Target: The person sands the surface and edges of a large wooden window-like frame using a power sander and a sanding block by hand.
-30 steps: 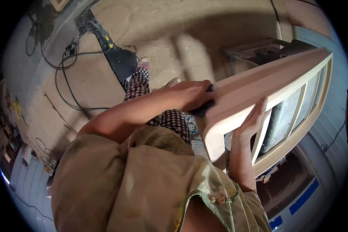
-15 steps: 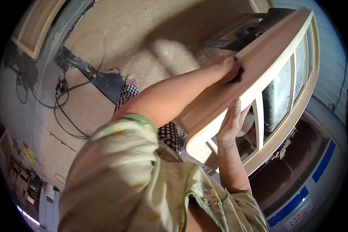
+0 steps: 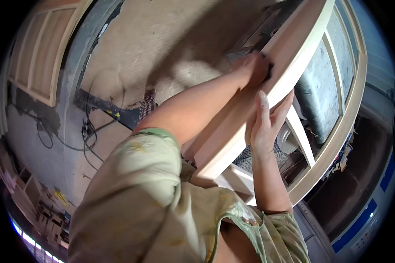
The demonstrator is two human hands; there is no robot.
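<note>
A curved pale wooden frame with slats (image 3: 309, 48) stands tilted in front of me, running from lower middle to upper right. Against its broad inner face, my left hand (image 3: 253, 69) is closed around a small dark pad (image 3: 268, 71); the pad is mostly hidden by the fingers and slightly blurred. Lower down, my right hand (image 3: 267, 127) grips the frame's curved rail, thumb on the near side and fingers reaching over toward the slatted opening.
A slatted wooden panel (image 3: 39, 52) leans at the far left. Dark cables (image 3: 90, 136) lie on the floor beside a black sheet (image 3: 127, 117). Through the frame's openings show a dark grey cushion-like thing (image 3: 318, 83) and a round pale object (image 3: 286, 139).
The view has shifted, so the frame appears larger and steeper. My left hand stays on the broad face with the pad, and my right hand keeps hold of the rail.
</note>
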